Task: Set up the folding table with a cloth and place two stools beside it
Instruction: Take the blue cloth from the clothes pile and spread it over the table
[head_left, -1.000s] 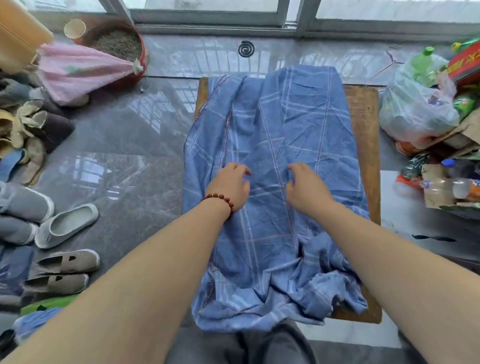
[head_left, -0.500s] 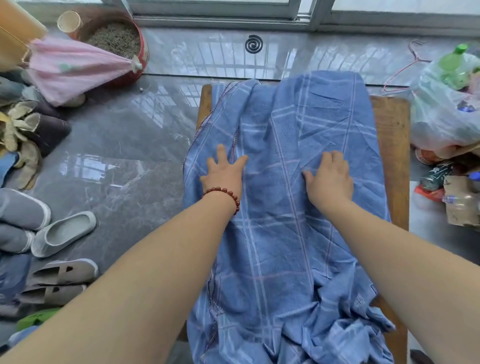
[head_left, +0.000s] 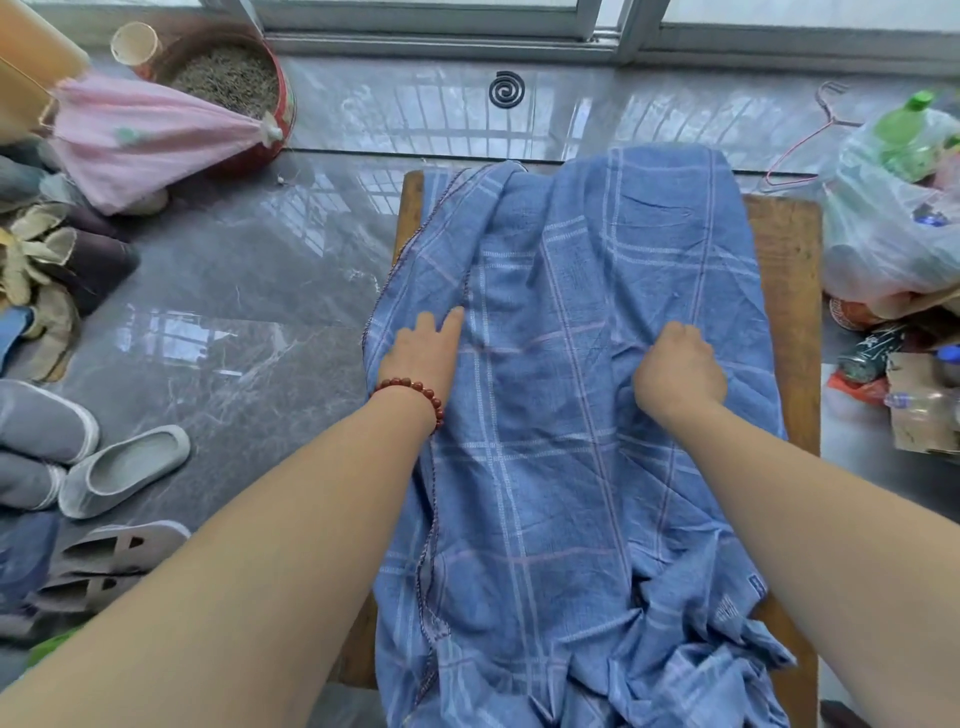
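Two hands, left hand (head_left: 423, 349) and right hand (head_left: 678, 366), on one cloth (head_left: 561, 467)

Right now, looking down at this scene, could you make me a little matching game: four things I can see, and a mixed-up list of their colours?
Things:
1. cloth
2. beaded bracelet
3. folded umbrella
4. bottle cap

Colours:
A. pink
B. green
C. blue plaid
D. dark red

Pairs: 1-C, 2-D, 3-A, 4-B
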